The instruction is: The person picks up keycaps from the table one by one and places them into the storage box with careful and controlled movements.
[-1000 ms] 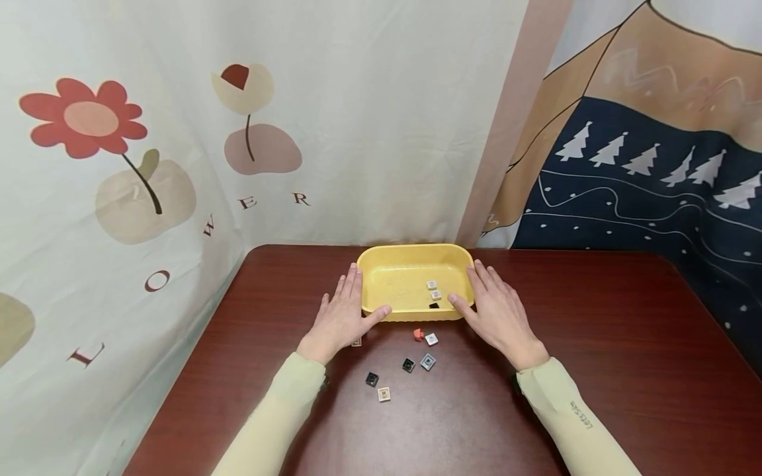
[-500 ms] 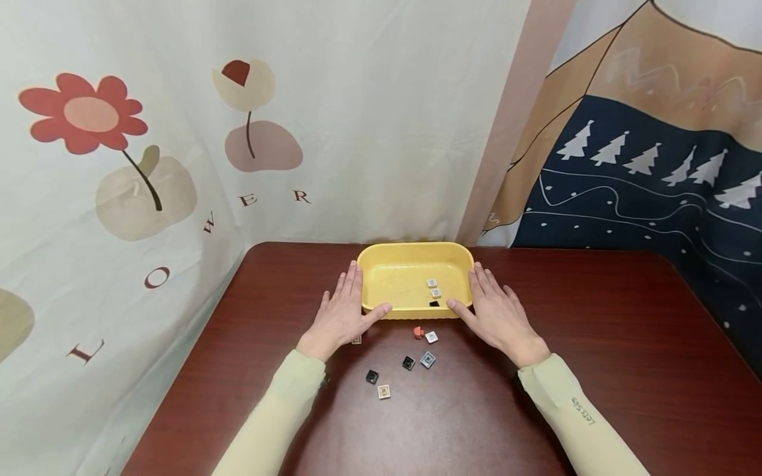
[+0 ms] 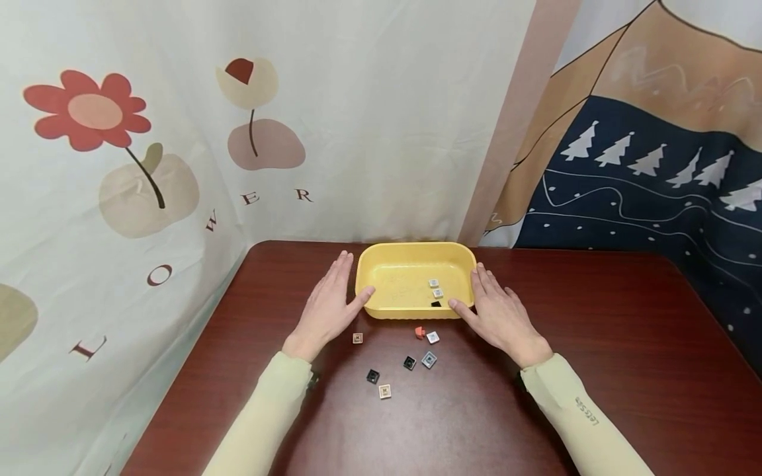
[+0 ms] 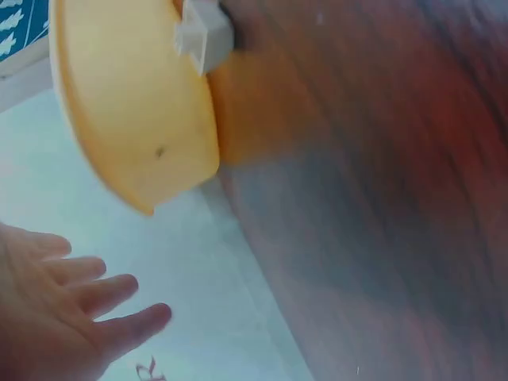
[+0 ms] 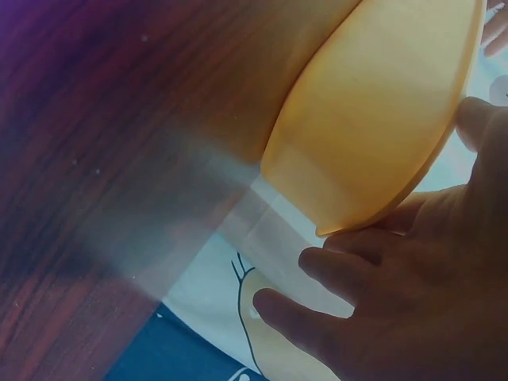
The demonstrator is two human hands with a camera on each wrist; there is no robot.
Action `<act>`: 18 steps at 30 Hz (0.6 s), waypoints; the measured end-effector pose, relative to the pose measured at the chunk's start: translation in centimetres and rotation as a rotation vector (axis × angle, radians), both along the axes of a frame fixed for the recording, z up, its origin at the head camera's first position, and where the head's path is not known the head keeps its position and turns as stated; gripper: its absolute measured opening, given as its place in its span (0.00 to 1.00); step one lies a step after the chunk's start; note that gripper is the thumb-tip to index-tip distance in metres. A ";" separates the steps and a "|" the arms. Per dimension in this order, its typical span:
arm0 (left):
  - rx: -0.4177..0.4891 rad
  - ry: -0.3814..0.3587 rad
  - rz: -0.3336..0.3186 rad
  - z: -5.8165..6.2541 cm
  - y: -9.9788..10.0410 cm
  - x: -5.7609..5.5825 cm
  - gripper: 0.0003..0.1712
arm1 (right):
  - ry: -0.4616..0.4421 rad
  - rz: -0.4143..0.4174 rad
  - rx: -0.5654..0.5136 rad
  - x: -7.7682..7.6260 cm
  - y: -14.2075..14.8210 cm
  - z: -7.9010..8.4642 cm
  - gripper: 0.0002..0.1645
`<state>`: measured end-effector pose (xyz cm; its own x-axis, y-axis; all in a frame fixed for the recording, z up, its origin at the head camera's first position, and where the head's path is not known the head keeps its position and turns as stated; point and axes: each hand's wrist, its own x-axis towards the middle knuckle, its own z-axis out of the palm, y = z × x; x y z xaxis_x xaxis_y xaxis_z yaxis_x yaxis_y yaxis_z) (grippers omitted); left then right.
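A yellow plastic tray stands at the table's back edge, holding two white keycaps and a black one. My left hand is beside its left end with fingers straight; in the left wrist view a gap separates those fingers from the tray wall. At the opposite end my right hand rests against the tray, thumb over the front rim and fingers extended along the side. From the right wrist, its fingers look spread and loosely bent.
Several keycaps lie in front of the tray: a red piece, a white one, a grey-blue one, black ones, and beige ones. A printed curtain hangs right behind the brown table.
My left hand has moved left, off the tray's side, uncovering a beige keycap by the wrist. The right hand and the tray stay put. The head view has shifted slightly.
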<state>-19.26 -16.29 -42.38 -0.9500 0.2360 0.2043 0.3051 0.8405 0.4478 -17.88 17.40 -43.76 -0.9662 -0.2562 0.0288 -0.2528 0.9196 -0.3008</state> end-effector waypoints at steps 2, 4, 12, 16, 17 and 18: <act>0.017 0.034 0.011 0.4 -0.7 0.0 0.48 | -0.002 0.001 -0.003 0.0 0.0 0.0 0.58; 0.026 0.061 0.022 0.7 -1.4 0.1 0.45 | 0.004 0.002 -0.003 0.0 0.1 0.0 0.58; 0.029 0.100 0.042 1.0 -3.5 1.3 0.38 | 0.008 0.006 -0.014 0.1 0.1 0.2 0.57; -0.006 0.098 0.001 0.8 -3.9 2.0 0.35 | 0.010 0.009 -0.020 0.2 0.0 0.1 0.56; -0.019 0.100 -0.015 0.7 -3.9 2.2 0.34 | 0.012 0.010 -0.021 0.2 0.0 0.1 0.56; -0.034 0.104 -0.032 0.7 -3.9 2.4 0.32 | 0.014 0.011 -0.022 0.2 0.0 0.1 0.56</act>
